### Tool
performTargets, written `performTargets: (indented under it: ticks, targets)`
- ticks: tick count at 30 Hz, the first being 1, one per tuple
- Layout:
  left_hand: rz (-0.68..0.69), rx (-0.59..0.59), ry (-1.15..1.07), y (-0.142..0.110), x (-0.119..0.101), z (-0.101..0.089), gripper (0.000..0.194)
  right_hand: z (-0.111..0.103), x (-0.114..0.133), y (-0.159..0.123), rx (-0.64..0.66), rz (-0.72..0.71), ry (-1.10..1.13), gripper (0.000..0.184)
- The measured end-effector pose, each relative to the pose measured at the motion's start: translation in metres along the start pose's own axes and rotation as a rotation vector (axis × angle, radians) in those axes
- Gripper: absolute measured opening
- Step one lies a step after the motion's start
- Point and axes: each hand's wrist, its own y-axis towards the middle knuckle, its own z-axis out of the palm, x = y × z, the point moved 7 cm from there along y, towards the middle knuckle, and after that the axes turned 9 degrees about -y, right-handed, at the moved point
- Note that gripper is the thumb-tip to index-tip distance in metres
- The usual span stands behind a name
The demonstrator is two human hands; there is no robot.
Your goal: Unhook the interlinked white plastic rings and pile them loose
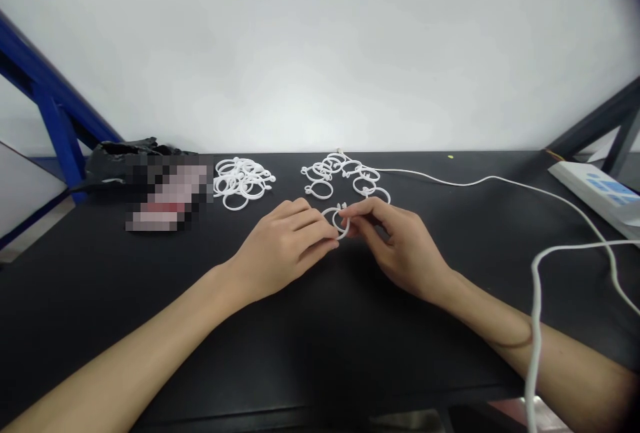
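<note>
Over the middle of the black table, two white curtain rings (343, 235) with small eyelets are held overlapping, close together. My left hand (285, 246) pinches them at the left and lower edge, fingers closed. From the other side my right hand (397, 243) grips near the eyelets with thumb and fingertips; its fingers hide part of the rings. Just beyond the hands, several linked-looking curtain rings (319, 197) lie in an arc; whether they truly interlock I cannot tell. A loose heap of similar rings (236, 209) sits farther left.
A crumpled black plastic bag (107, 165) and a blurred-out pink item (175, 189) lie at the table's (280, 346) left back. A white cable (536, 299) crosses the right side, over my right forearm. At far right rests a white-and-blue box (595, 186). A wall (320, 53) stands behind.
</note>
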Motion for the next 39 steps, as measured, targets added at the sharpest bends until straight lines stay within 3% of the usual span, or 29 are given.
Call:
performTargets:
  ticks: [3,7,11,17,22,25,29,33,39]
  targets:
    - [-0.006,-0.001,0.029,0.001,0.0,-0.001,0.007,-0.001,-0.002,-0.001,-0.025,-0.01,-0.041,0.015]
    - [-0.055,-0.045,0.182,0.0,0.009,-0.01,0.01,0.001,-0.004,-0.002,-0.033,-0.101,-0.234,0.034]
    - [-0.248,-0.069,0.501,-0.006,0.038,-0.029,0.019,0.014,-0.012,-0.003,0.067,-0.17,-0.447,0.043]
    - [-0.522,0.081,0.69,-0.026,0.084,-0.048,0.024,0.025,-0.022,-0.001,0.205,-0.126,-0.469,0.031]
    - [-0.583,0.105,0.67,-0.031,0.092,-0.049,0.024,0.022,-0.016,0.0,0.2,-0.114,-0.427,0.023]
    - [-0.507,0.029,0.586,-0.022,0.078,-0.046,0.026,0.02,-0.009,-0.001,0.172,-0.126,-0.366,0.037]
    - [-0.371,-0.017,0.207,-0.006,0.044,-0.028,0.025,0.014,0.003,-0.004,0.107,-0.179,-0.254,0.048]
    - [-0.477,-0.037,-0.097,-0.004,0.029,-0.008,0.023,0.009,0.009,-0.005,0.059,-0.208,-0.181,0.05]
    - [-0.61,-0.056,-0.312,-0.01,0.035,0.003,0.014,0.01,0.008,-0.007,0.054,-0.199,-0.139,0.052]
